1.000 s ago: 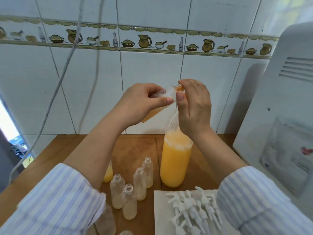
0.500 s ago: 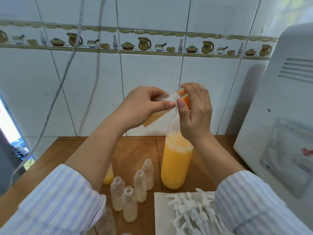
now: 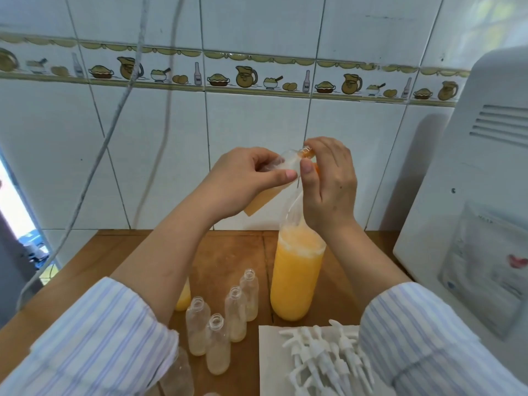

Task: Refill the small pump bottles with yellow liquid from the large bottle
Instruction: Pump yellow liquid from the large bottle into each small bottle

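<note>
Since earlier frame our hands barely shift. Left hand (image 3: pixel 243 181) grips small clear plastic bottle (image 3: pixel 281 170) w/ yellow liquid, tilted; right hand (image 3: pixel 328 178) pinches its neck, above large yellow-filled bottle (image 3: pixel 295 278) on wooden table (image 3: pixel 228 252).

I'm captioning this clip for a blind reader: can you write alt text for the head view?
Two hands hold a small bottle of yellow liquid tilted in the air, left hand round its body, right hand at its neck. Below on the wooden table stand a large bottle of yellow liquid, open small bottles and white pump heads.
</note>
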